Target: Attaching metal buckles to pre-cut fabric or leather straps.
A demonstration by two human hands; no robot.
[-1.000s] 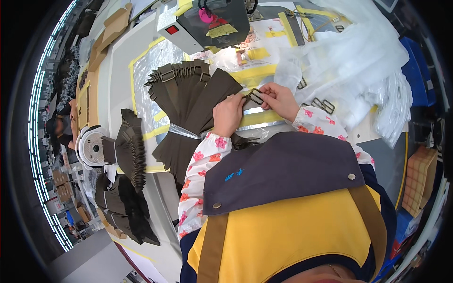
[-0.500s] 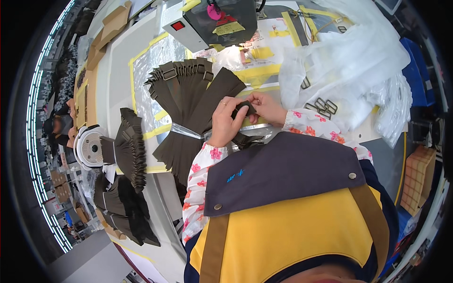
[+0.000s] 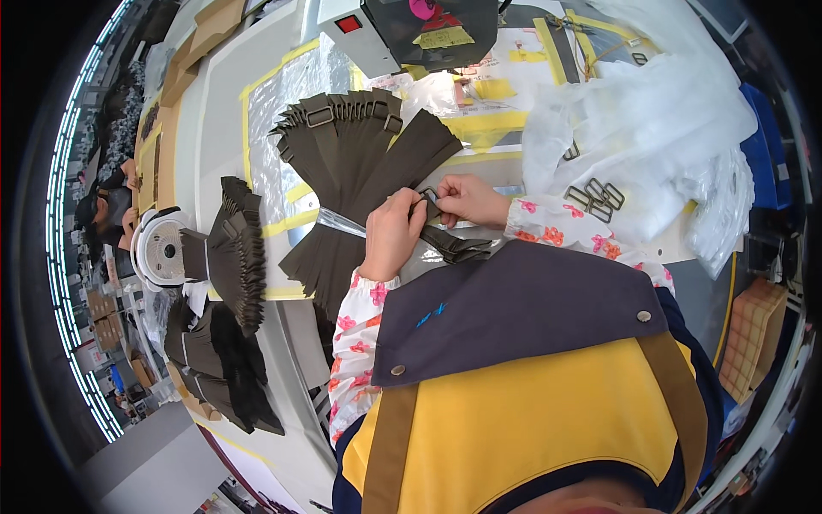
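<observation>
A small dark rectangular buckle (image 3: 430, 196) is between my two hands, with a dark olive strap (image 3: 433, 212) at it. My left hand (image 3: 391, 233) is closed, thumb and fingers pinching the strap beside the buckle. From the other side my right hand (image 3: 469, 200) pinches the buckle with its fingertips; its grip partly hides how the strap passes through. Just beyond my left hand lies a fanned bundle of olive straps (image 3: 338, 163), banded at its middle with a shiny strip (image 3: 341, 223), several of its ends carrying buckles. Below my hands are more folded dark straps (image 3: 458, 247).
Loose buckles (image 3: 597, 200) lie to the right beside crumpled white plastic wrapping (image 3: 638, 128). A dark machine (image 3: 432, 34) stands at the back. More strap bundles (image 3: 235, 257) and a white round fan (image 3: 163, 250) are at the left. Another person (image 3: 111, 210) sits far left.
My hands have shifted slightly lower and turned the strap. The buckle's open frame now shows between my fingers, where the folded dark strap end showed before. The view has tilted a little.
</observation>
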